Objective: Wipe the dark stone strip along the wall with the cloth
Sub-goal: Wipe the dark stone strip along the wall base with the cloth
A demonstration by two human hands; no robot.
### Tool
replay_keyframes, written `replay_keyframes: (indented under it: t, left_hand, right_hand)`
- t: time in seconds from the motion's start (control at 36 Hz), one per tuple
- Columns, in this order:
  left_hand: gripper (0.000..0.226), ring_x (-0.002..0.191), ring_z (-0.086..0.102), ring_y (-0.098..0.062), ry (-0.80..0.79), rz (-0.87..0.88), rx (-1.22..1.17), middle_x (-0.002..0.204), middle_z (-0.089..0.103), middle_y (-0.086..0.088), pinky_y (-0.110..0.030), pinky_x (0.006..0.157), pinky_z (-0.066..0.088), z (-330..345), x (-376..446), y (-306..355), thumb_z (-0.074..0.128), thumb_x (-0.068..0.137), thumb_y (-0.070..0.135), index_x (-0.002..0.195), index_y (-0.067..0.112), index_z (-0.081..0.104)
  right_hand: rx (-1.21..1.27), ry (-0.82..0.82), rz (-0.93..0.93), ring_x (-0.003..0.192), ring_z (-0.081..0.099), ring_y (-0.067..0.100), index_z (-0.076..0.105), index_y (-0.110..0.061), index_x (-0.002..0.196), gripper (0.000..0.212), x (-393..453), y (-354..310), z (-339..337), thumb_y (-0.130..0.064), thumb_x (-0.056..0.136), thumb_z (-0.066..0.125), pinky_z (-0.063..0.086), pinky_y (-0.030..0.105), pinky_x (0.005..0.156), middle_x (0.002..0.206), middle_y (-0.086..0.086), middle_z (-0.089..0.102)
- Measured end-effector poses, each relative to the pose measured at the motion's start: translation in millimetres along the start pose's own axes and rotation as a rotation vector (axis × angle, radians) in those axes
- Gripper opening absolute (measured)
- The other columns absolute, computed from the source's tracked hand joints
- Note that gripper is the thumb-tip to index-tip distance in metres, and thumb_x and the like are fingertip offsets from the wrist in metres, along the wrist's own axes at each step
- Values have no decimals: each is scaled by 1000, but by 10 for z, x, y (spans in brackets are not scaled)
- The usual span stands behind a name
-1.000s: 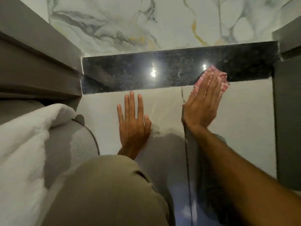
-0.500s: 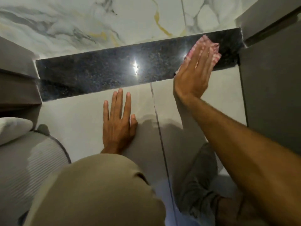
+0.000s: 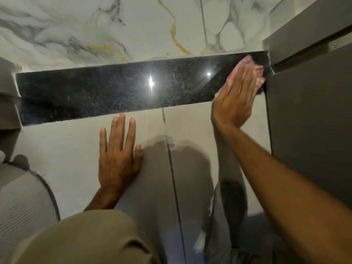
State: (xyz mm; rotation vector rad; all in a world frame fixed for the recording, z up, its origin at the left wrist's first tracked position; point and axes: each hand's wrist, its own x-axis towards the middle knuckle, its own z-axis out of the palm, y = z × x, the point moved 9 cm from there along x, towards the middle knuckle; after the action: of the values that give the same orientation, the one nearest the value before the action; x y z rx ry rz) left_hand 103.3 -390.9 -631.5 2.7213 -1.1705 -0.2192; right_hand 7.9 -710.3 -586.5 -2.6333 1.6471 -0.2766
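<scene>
With the right hand (image 3: 235,100) pressed flat and open on the pink cloth (image 3: 255,73) at the right end of the dark stone strip (image 3: 114,92), beside the grey cabinet (image 3: 308,121), keep pressure even; brace the left hand (image 3: 118,159), open and empty, on the pale tile (image 3: 66,149).

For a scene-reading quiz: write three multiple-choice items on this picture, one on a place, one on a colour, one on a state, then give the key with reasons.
1. Where on the dark stone strip is the cloth?
A. left end
B. middle
C. right end

2. What colour is the cloth?
A. pink
B. blue
C. green

3. How is the left hand?
A. clenched in a fist
B. flat, fingers spread on the pale floor tile
C. gripping the cloth

Key: 1 C, the cloth lies beside the grey cabinet. 2 A, pink shows past the right hand. 3 B, the palm lies flat and holds nothing.
</scene>
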Motion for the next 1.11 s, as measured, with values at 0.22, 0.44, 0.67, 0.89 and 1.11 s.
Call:
replay_keyframes:
  t: [0.22, 0.44, 0.67, 0.89, 1.11]
  left_hand:
    - [69, 170, 10, -34, -2, -3, 5, 183, 8, -16, -51, 139, -3, -25, -14, 21, 24, 112, 43, 174, 13, 17]
    - [69, 168, 16, -40, -40, -21, -16, 181, 15, -21, -63, 137, 11, -59, -9, 40, 28, 110, 39, 172, 8, 25]
    - [70, 171, 6, -32, -9, -11, -18, 183, 8, -16, -49, 140, -6, 8, -29, -24, 27, 111, 44, 174, 14, 19]
    - [70, 168, 17, -38, -34, -23, -48, 182, 15, -18, -51, 138, -3, -44, 3, -23, 25, 110, 46, 171, 12, 28]
    - [72, 170, 11, -37, -31, -11, -60, 183, 10, -16, -53, 139, -4, 30, -18, -46, 22, 111, 51, 173, 15, 22]
  right_hand:
    - [112, -98, -375, 174, 22, 28, 27, -10, 175, 60, -85, -733, 107, -27, 119, 36, 20, 49, 144, 185, 11, 25]
    - [136, -166, -275, 174, 22, 28, 29, -11, 175, 61, -497, -81, -26, -28, 117, 40, 22, 48, 144, 185, 11, 26]
    - [37, -45, 46, 176, 12, 32, 16, -6, 176, 63, 231, -411, 125, -30, 118, 23, 7, 50, 146, 187, 16, 13]
    - [153, -210, -450, 177, 9, 24, 18, -14, 177, 68, -1077, -249, 26, -27, 114, 40, 21, 53, 143, 188, 6, 13]
    - [24, -52, 116, 175, 16, 29, 20, -12, 177, 65, -329, 263, 38, -32, 117, 36, 16, 48, 145, 187, 10, 19]
